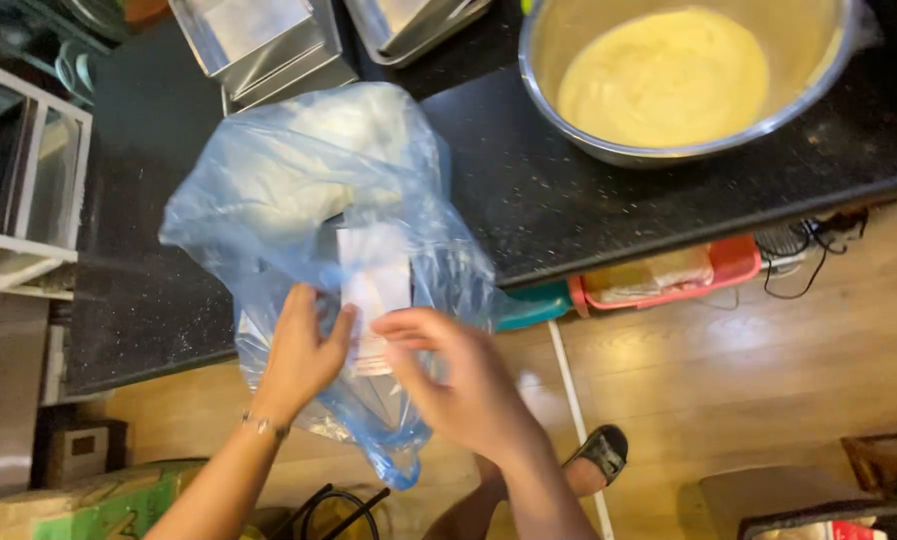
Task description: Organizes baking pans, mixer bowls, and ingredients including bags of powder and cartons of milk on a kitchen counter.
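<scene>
A translucent blue plastic bag [298, 190] lies on the black counter [568, 200] and hangs over its front edge. A stack of white paper cups or liners [373, 285] shows through the bag's opening. My left hand [303, 350] grips the bag's edge beside that white stack, thumb against it. My right hand [458, 375] pinches the stack's lower end from the right. A thin bracelet sits on my left wrist.
A large steel bowl [828, 80] of pale yellow batter stands at the counter's back right. Metal baking tins [268, 45] stand behind the bag. A white rack [28, 170] is at left. Below the counter are a red basket [738, 260], wooden floor and my sandalled foot [600, 450].
</scene>
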